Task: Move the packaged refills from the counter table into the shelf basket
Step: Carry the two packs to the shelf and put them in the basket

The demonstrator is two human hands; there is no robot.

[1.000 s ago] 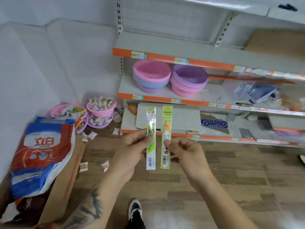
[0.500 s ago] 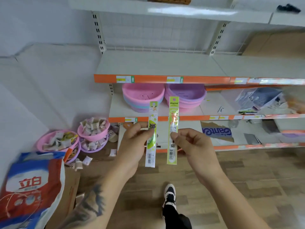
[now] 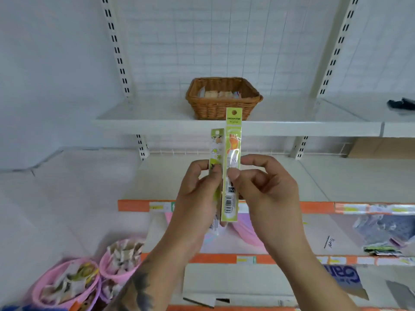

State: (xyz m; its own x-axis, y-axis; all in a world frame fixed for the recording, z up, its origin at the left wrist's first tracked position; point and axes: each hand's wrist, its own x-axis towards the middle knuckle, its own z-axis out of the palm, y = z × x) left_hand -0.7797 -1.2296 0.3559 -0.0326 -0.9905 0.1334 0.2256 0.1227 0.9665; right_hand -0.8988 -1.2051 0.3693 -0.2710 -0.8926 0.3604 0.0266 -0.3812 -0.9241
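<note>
2 refill packs (image 3: 231, 167) pinched upright below basket (image 3: 223, 102).

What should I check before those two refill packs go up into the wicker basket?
1. Left hand pinches the left refill pack: ok.
2. Right hand pinches the right refill pack: ok.
3. Wicker basket in view on the white shelf: ok.
4. Basket top open: ok.
5. Room left inside, with packets already there: cannot tell.
6. Packs separate, not tangled: ok.
</note>
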